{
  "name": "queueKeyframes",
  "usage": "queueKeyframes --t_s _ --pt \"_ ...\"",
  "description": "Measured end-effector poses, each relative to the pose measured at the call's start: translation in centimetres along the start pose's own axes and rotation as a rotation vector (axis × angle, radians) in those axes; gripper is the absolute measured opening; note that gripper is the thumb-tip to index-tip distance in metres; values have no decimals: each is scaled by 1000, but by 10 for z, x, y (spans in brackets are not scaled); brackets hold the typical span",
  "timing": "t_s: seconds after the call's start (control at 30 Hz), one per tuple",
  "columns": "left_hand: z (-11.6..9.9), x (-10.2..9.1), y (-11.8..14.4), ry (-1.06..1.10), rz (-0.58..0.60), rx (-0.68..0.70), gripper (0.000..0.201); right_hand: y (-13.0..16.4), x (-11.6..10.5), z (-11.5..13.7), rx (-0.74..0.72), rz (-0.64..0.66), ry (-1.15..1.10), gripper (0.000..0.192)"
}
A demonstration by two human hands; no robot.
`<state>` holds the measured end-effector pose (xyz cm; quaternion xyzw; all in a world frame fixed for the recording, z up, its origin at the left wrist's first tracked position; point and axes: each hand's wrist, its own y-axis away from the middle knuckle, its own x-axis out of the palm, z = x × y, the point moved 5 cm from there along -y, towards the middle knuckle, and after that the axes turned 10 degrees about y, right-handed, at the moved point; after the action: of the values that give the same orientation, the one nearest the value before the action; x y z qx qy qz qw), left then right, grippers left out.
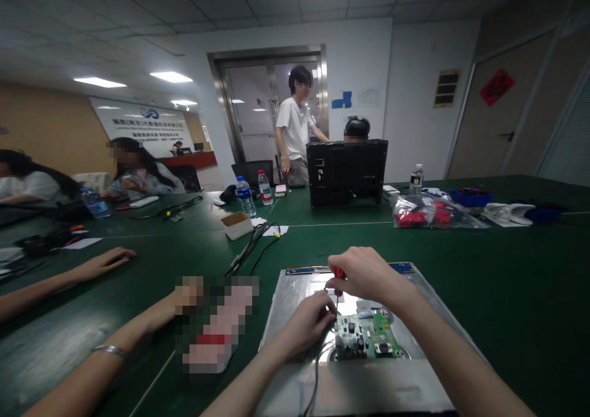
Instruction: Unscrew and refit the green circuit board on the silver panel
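A silver metal panel (295, 294) lies flat on the green table in front of me, with a green circuit board (369, 337) set in its middle. My right hand (369, 275) is closed around the red handle of a screwdriver (340, 274), held upright over the panel just behind the board. My left hand (311, 321) rests on the panel beside the board's left edge, fingers curled near the screwdriver's tip and a thin cable (318, 368).
A neighbour's two arms (92, 269) lie on the table at my left. Further back stand a black monitor (346, 172), water bottles (246, 197), a small cardboard box (236, 224), loose cables (251, 248) and a plastic bag with red parts (426, 213). Other people sit and stand beyond.
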<state>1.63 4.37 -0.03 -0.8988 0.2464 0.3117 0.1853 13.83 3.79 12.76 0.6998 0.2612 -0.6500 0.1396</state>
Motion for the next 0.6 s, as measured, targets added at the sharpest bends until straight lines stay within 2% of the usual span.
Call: queueKeyframes --t_s 0.07,0.23,0.43,0.6 --pt "-1 -1 0 5 -1 0 8 1 0 -1 -12 -2 -8 24" --pt "-6 -1 0 21 5 35 9 4 0 -2 -92 -47 -142 16" --pt "-7 -2 0 -7 11 18 7 1 1 -7 -30 -36 -82 11" --pt "-6 -3 1 -10 3 21 7 4 2 -10 -15 30 -106 21"
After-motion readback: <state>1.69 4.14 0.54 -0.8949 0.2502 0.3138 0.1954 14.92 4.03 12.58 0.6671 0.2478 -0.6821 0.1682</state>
